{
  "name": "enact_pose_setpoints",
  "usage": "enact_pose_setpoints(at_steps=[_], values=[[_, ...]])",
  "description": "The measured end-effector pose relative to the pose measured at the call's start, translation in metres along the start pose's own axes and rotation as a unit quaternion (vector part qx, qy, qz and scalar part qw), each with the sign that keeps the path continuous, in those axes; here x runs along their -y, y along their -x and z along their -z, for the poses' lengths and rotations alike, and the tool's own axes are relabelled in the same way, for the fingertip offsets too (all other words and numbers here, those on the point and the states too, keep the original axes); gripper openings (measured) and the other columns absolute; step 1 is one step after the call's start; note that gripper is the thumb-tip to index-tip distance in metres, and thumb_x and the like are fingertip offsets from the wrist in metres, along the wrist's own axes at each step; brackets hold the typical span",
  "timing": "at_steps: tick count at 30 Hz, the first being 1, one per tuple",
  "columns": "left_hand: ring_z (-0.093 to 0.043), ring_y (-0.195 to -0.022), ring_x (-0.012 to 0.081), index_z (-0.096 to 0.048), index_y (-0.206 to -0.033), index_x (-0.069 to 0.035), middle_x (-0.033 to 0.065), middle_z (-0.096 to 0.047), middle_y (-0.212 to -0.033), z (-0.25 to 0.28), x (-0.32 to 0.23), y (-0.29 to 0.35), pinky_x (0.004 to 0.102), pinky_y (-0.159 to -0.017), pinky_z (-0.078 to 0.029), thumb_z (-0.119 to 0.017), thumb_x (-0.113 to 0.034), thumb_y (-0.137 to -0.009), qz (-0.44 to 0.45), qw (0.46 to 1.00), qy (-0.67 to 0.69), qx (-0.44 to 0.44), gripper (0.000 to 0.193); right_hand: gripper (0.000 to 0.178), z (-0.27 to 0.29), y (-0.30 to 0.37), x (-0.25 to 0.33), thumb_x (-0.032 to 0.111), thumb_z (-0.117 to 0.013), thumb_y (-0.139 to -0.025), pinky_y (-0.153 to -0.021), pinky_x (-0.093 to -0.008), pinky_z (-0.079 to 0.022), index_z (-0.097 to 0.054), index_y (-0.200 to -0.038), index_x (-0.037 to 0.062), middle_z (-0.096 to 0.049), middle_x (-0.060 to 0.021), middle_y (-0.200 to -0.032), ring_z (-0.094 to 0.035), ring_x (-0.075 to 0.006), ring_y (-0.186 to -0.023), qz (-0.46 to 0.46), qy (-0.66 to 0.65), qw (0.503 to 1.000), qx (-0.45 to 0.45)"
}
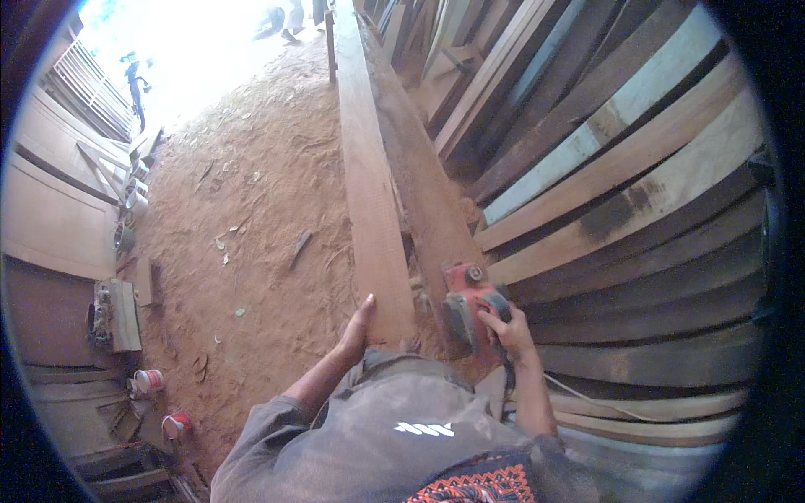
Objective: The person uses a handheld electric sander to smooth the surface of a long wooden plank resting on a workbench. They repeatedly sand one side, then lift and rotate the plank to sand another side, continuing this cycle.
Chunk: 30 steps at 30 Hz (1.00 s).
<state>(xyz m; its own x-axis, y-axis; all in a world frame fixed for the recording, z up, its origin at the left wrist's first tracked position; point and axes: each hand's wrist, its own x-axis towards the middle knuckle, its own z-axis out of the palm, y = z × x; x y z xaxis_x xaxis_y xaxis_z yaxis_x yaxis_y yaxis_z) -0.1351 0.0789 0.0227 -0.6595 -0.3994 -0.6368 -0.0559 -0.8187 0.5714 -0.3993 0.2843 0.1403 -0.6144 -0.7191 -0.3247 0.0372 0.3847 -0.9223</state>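
Note:
A long, pale brown wooden plank (369,184) runs away from my body toward the bright opening. My left hand (359,325) holds its left edge near the close end; one digit points forward along the edge and the other fingers are mostly hidden. Beside the plank, on the right, lies a darker, dusty board (419,159). On the near part of that board rests a red and black electric hand planer (465,306), tilted slightly. My right hand (511,334) is closed around its handle. The underside of the planer is out of sight.
Many long boards (637,193) lean in stacks along the right side. A pale cord (587,396) crosses the lower ones. Brown, dusty ground on the left bears scraps and leaves. Door panels (63,214) and red-and-white buckets (149,381) stand at far left.

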Motion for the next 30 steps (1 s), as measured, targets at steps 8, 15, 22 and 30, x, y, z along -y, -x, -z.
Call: enact_pose_setpoints(at_steps=[8, 15, 22, 30], values=[[-0.07, -0.113, 0.0297, -0.06, -0.133, 0.008, 0.0225, -0.07, -0.125, -0.037, -0.053, -0.012, 0.0402, -0.091, -0.058, -0.067, -0.068, -0.09, 0.044, 0.807, -0.561, 0.182, 0.088, 0.043, 0.004, 0.06, 0.064, 0.034, -0.085, -0.089, -0.045, -0.0259, -0.041, -0.066, -0.112, 0.0038, -0.054, 0.0027, -0.066, -0.049, -0.0079, -0.049, -0.07, -0.151, 0.963, -0.212], [-0.069, -0.114, 0.0325, -0.064, -0.133, 0.0, 0.0196, -0.072, -0.123, -0.111, -0.052, 0.028, 0.0416, -0.098, -0.054, -0.08, -0.045, -0.089, -0.238, 0.759, -0.423, 0.434, 0.065, 0.055, -0.042, -0.009, 0.148, 0.052, -0.069, -0.098, -0.046, -0.0248, -0.037, -0.06, -0.12, 0.0027, -0.041, 0.0068, -0.066, -0.04, -0.0048, -0.051, 0.114, -0.269, 0.928, -0.23], [-0.071, -0.1, 0.0392, -0.072, -0.117, -0.01, 0.0175, -0.075, -0.11, 0.047, -0.128, -0.041, 0.0502, -0.085, -0.055, -0.072, -0.044, -0.092, -0.065, 0.685, -0.693, 0.215, 0.042, 0.069, -0.096, -0.105, 0.168, 0.073, -0.051, -0.098, -0.043, -0.0242, -0.036, -0.061, -0.103, 0.0045, -0.042, 0.0059, -0.062, -0.042, -0.006, -0.047, -0.029, -0.239, 0.965, -0.103], [-0.074, -0.087, 0.0341, -0.071, -0.092, -0.004, 0.0174, -0.074, -0.088, 0.255, -0.219, -0.013, 0.0434, -0.076, -0.057, -0.083, -0.036, -0.082, -0.056, 0.741, -0.665, -0.076, 0.036, 0.048, -0.137, -0.153, 0.156, 0.05, -0.06, -0.101, -0.041, -0.0254, -0.036, -0.058, -0.079, 0.0073, -0.049, 0.0022, -0.059, -0.046, -0.0071, -0.046, -0.147, 0.006, 0.987, -0.071]])
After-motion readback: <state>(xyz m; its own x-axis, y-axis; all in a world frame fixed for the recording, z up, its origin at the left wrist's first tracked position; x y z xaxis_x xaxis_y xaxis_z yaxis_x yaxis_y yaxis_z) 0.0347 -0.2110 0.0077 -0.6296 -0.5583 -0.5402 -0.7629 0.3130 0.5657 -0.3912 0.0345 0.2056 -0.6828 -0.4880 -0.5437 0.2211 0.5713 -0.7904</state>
